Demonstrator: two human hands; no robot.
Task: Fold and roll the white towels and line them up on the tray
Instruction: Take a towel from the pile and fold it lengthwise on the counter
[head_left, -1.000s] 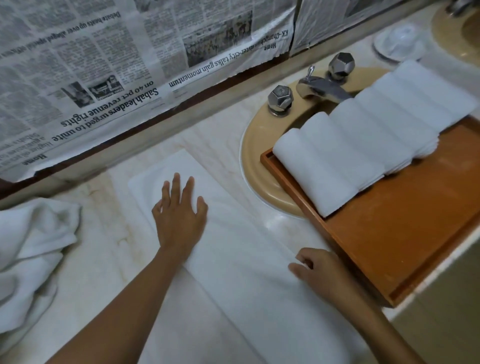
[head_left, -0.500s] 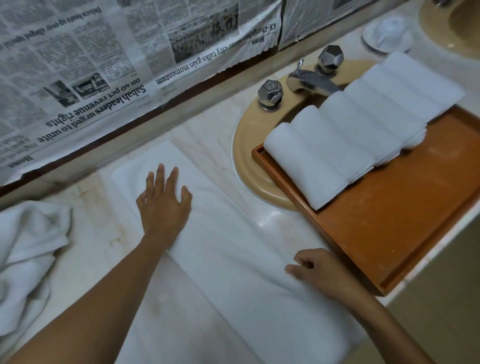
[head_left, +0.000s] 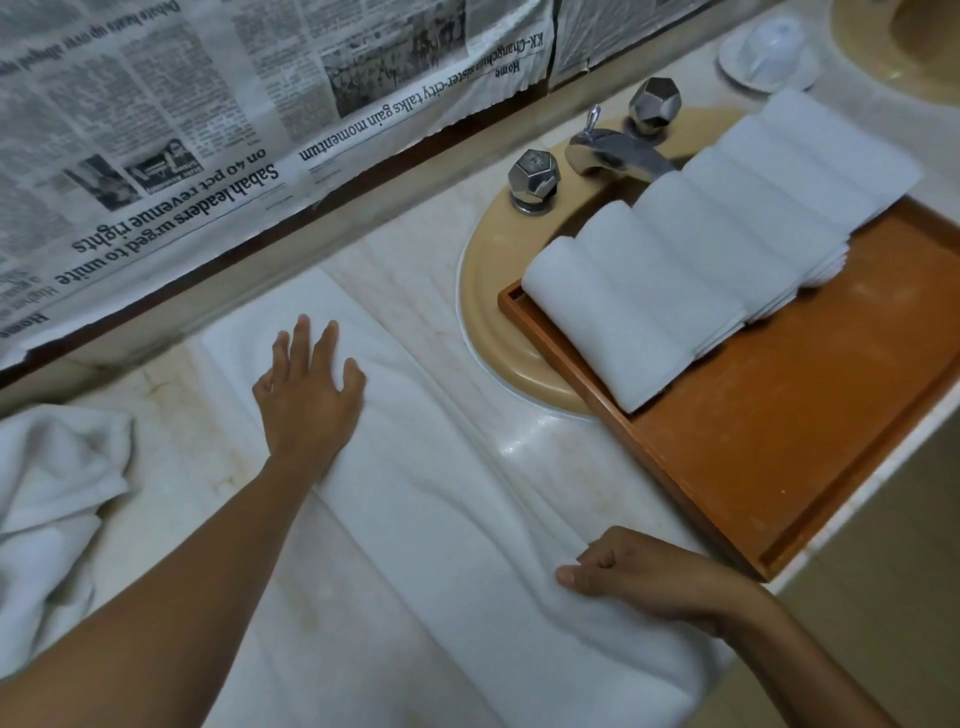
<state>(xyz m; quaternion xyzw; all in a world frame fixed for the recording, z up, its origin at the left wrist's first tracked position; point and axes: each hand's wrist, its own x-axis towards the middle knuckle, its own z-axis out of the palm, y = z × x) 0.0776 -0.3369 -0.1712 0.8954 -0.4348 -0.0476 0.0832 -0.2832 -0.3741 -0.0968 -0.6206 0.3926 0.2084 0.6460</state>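
- While right hand grips towel at its near edge, fingers curled, wrinkles run from it.
- Towel lies as a long folded strip on counter.
- Left hand presses its far end, fingers flat and spread.
- Tray holds rolled towels in a row.
- Step looks like smoothing; next probably a tight roll from one end.

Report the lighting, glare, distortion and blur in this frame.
Head view: dim, soft light, with only faint shadows along the creases of the flat towel; a small glare patch on the marble counter beside the sink rim; the rolled towels wash out to near-featureless white; wide-angle distortion bows the lower edge of the newspaper; headlines are legible, so little blur.
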